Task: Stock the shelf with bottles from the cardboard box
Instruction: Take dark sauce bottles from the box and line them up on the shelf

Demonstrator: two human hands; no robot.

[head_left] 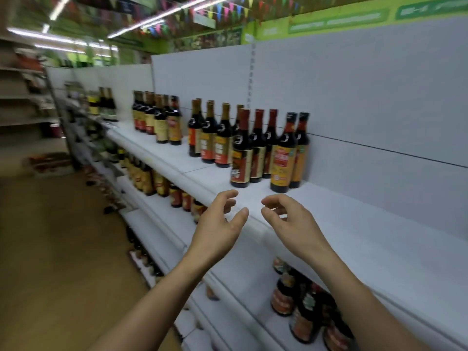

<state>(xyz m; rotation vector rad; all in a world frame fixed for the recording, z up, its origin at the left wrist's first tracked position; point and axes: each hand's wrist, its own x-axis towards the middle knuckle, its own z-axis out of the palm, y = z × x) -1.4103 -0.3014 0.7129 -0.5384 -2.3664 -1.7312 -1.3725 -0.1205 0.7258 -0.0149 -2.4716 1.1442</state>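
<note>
Two bare hands hang just before the front edge of the white shelf point(342, 224), both empty. The left hand point(217, 226) and the right hand point(291, 219) face each other, fingers loosely curled and spread, grasping nothing. The bottles point(283, 158) stand upright in clusters along the shelf, the nearest group just beyond the fingertips. More bottles fill the lower shelves point(157, 178).

Bright ceiling tube lights point(152, 20) overhead; wide-angle bending and motion blur smear the edges, centre fairly sharp.
</note>
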